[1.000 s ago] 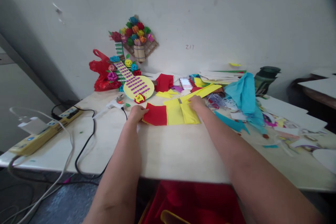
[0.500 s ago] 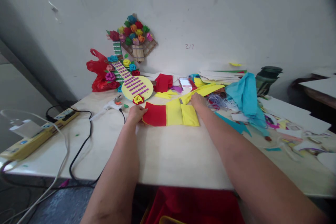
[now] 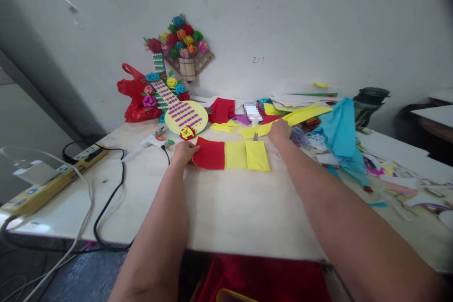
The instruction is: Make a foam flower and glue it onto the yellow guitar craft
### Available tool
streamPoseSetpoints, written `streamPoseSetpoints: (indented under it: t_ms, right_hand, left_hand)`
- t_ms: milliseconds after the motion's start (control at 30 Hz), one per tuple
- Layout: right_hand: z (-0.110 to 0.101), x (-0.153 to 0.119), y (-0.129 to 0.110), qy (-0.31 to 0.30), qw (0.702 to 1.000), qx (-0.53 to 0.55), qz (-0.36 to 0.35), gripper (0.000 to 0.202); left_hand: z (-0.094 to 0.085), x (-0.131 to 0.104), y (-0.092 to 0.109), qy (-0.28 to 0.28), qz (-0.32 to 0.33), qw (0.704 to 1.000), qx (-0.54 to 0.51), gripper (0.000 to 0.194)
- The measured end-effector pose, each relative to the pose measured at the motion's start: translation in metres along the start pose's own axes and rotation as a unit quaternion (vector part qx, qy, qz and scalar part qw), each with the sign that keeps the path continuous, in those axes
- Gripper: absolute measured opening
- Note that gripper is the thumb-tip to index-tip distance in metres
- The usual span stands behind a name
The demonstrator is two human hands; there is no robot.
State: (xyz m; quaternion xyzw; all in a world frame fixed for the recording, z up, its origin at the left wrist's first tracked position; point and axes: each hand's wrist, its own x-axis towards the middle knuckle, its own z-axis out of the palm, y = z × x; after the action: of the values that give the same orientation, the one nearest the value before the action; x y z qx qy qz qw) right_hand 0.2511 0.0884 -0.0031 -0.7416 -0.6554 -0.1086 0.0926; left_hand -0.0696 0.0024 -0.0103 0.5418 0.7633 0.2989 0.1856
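Observation:
My left hand [image 3: 184, 152] pinches the left edge of a red crepe paper piece [image 3: 211, 153]. Beside it, touching its right side, lies a yellow crepe paper piece [image 3: 235, 155], with a folded yellow part [image 3: 257, 155] at the right end. My right hand [image 3: 279, 131] is closed around scissors [image 3: 255, 136]; only a grey blade tip shows, and the handles are hidden. Behind that hand a long yellow paper strip [image 3: 307, 114] slants up to the right. Whether the fingers also touch this strip I cannot tell.
A paper-decorated guitar [image 3: 186, 117] and a glue gun [image 3: 154, 140] stand left of the papers. A power strip [image 3: 49, 184] with cables lies at far left. Blue crepe paper [image 3: 336, 127], a dark bottle [image 3: 370, 104], a phone [image 3: 252, 112] and scraps crowd the back and right.
My right hand has moved right with the scissors, away from the yellow paper. The long yellow strip has shifted right too. My left hand stays on the red paper.

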Motion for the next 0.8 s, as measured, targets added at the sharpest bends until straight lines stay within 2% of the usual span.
streamPoseSetpoints:
  t_ms: [67, 167, 300, 400, 500, 633, 800]
  right_hand:
    - [-0.008, -0.003, -0.013, 0.043, 0.999, 0.008, 0.008, 0.034]
    - [-0.022, -0.018, -0.044, 0.047, 0.996, 0.048, -0.059, 0.037]
    - [-0.033, -0.06, -0.089, 0.003, 0.97, 0.115, -0.215, 0.045]
    - [-0.032, -0.092, -0.111, -0.069, 0.946, 0.121, -0.293, 0.052]
    - [-0.025, -0.112, -0.117, -0.136, 0.932, 0.114, -0.316, 0.061]
    - [-0.015, -0.119, -0.115, -0.195, 0.925, 0.111, -0.307, 0.069]
    - [-0.008, -0.119, -0.113, -0.202, 0.926, 0.12, -0.296, 0.072]
  left_hand:
    - [-0.001, -0.002, 0.002, 0.0, -0.006, 1.0, 0.005, 0.017]
    - [-0.001, -0.002, 0.003, -0.005, -0.016, 1.0, 0.003, 0.018]
    - [0.003, -0.001, -0.003, -0.008, -0.014, 1.0, -0.015, 0.017]
    - [0.006, 0.001, -0.007, -0.008, -0.008, 0.999, -0.035, 0.016]
    - [0.007, 0.001, -0.007, -0.019, -0.013, 0.998, -0.053, 0.016]
    - [0.004, -0.002, -0.003, -0.031, -0.034, 0.997, -0.066, 0.015]
    - [0.0, -0.006, 0.002, -0.024, -0.047, 0.996, -0.077, 0.014]
